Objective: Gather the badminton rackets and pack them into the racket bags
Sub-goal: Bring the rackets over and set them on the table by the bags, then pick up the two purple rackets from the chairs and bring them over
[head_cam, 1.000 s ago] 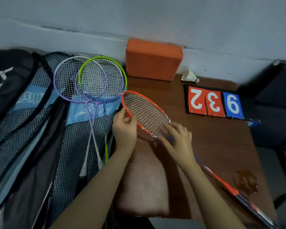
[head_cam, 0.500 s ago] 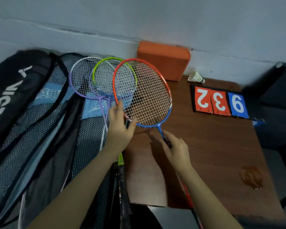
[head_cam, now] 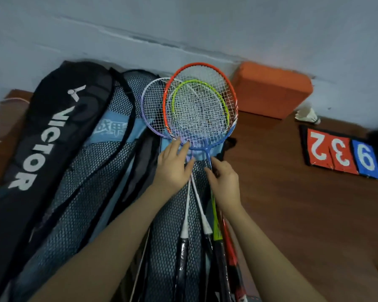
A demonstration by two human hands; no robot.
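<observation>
Orange-framed racket [head_cam: 231,88] now stacked over green racket [head_cam: 223,106] and purple racket [head_cam: 145,112] on mesh bag [head_cam: 74,214]; my left hand [head_cam: 172,168] fingers spread, steadying heads; my right hand [head_cam: 224,182] pinching its shaft. Gathered; bagging remains.

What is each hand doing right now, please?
Left hand: open, straight fingers resting on the stacked racket heads.
Right hand: fingers curled, pinching the thin blue shaft of the orange-and-blue-framed badminton racket.

Orange-and-blue racket [head_cam: 233,88], green racket [head_cam: 224,105], seemingly purple racket [head_cam: 145,114], black bag [head_cam: 52,118], red-and-blue scoreboard [head_cam: 342,152].
</observation>
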